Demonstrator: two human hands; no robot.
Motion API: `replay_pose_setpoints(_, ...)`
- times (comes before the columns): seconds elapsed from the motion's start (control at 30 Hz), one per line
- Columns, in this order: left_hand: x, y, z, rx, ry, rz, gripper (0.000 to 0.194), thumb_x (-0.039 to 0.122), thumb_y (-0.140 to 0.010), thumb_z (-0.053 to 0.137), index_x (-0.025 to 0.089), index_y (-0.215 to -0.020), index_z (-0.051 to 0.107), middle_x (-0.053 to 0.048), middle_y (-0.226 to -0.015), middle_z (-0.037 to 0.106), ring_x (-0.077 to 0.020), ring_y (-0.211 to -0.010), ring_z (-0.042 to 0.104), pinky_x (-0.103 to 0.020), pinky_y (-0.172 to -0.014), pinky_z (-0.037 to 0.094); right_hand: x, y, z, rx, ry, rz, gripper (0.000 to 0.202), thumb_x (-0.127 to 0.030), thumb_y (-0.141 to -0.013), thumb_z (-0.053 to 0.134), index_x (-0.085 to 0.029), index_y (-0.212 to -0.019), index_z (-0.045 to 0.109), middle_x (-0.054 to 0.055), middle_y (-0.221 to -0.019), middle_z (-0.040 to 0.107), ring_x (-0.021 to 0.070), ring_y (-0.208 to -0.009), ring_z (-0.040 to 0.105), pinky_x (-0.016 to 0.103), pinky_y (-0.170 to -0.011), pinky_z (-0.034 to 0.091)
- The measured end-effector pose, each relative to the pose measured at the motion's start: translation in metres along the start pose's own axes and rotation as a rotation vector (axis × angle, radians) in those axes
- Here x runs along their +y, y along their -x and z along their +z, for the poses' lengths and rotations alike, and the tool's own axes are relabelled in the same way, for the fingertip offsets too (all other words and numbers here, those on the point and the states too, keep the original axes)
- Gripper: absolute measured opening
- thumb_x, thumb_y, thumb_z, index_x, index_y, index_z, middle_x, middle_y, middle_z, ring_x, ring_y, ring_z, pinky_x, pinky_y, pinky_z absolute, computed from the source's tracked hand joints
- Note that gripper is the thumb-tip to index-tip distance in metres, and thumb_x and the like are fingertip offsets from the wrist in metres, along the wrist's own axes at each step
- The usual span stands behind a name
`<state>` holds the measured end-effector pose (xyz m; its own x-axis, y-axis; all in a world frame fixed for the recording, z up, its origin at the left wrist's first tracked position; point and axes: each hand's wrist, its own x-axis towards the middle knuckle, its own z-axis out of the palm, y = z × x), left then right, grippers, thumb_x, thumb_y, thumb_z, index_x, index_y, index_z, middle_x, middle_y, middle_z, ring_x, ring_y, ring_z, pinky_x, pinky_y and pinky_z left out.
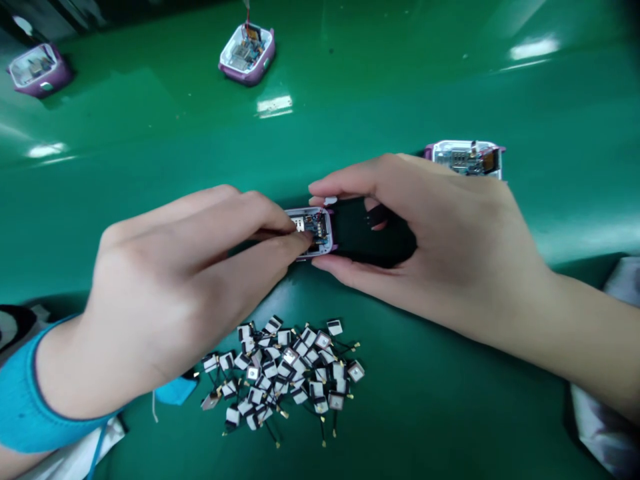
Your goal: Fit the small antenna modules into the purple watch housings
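Observation:
An open purple-and-white smartwatch case (327,230) with a circuit board inside is between my two hands, above the green table. My right hand (450,233) curves around its right end, thumb at the near edge and fingers at the far edge; a small white piece (331,201) shows by those fingertips. The fingers of my left hand (195,260) are pinched together and reach into the left part of the case. Whatever they hold is hidden. Nearer to me lies a pile of small square white-and-black modules (285,373) with short black cables and gold-coloured ends.
Another open watch case (465,157) sits behind my right hand, partly covered by it. Two more purple cases stand farther off, one at the upper middle (247,55) and one at the far left (40,70). The green table (450,413) reflects lights.

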<state>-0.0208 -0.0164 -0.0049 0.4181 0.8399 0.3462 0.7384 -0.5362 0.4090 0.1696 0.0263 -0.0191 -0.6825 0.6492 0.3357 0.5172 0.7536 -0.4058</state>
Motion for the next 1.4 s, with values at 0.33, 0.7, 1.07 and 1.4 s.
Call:
replay_pose_setpoints(0.33, 0.0074, -0.0025, -0.0002, -0.021, -0.071, -0.123, 0.032, 0.032, -0.088, 0.039, 0.023, -0.074, 0.066, 0.003, -0.072, 0.063, -0.0084, -0.062, 0.055, -0.024, -0.051, 0.041, -0.0003, -0.0004, 0.0004, -0.007, 0.046, -0.003, 0.032, -0.028, -0.074, 0.060, -0.015, -0.102, 0.053, 0.000, -0.096, 0.064, 0.0127, -0.082, 0.058, 0.025, -0.063, 0.048)
replay_pose_setpoints(0.7, 0.0072, -0.0028, 0.0002, -0.040, -0.132, -0.108, 0.035, 0.031, -0.089, 0.036, 0.024, -0.075, 0.067, 0.004, -0.074, 0.063, -0.0090, -0.065, 0.056, -0.025, -0.053, 0.040, -0.0030, 0.0002, -0.0009, -0.018, 0.073, 0.025, 0.031, -0.029, -0.075, 0.059, -0.018, -0.103, 0.053, -0.001, -0.098, 0.063, 0.0130, -0.085, 0.058, 0.026, -0.066, 0.048)
replay_pose_setpoints(1.07, 0.0072, -0.0052, -0.0003, -0.105, -0.118, -0.179, 0.040, 0.038, -0.087, 0.034, 0.021, -0.070, 0.066, 0.003, -0.068, 0.063, -0.0092, -0.066, 0.059, -0.023, -0.048, 0.039, -0.0017, -0.0005, -0.0011, -0.009, 0.099, -0.011, 0.032, -0.028, -0.074, 0.060, -0.013, -0.102, 0.055, 0.000, -0.096, 0.064, 0.0128, -0.081, 0.058, 0.025, -0.062, 0.047)
replay_pose_setpoints(1.4, 0.0087, -0.0009, 0.0003, -0.059, -0.117, -0.198, 0.040, 0.038, -0.090, 0.032, 0.023, -0.076, 0.066, 0.004, -0.081, 0.066, -0.0082, -0.070, 0.060, -0.026, -0.056, 0.042, -0.0045, 0.0017, -0.0014, -0.047, 0.104, 0.101, 0.030, -0.034, -0.076, 0.057, -0.025, -0.104, 0.052, -0.002, -0.100, 0.061, 0.0156, -0.085, 0.058, 0.028, -0.066, 0.048)
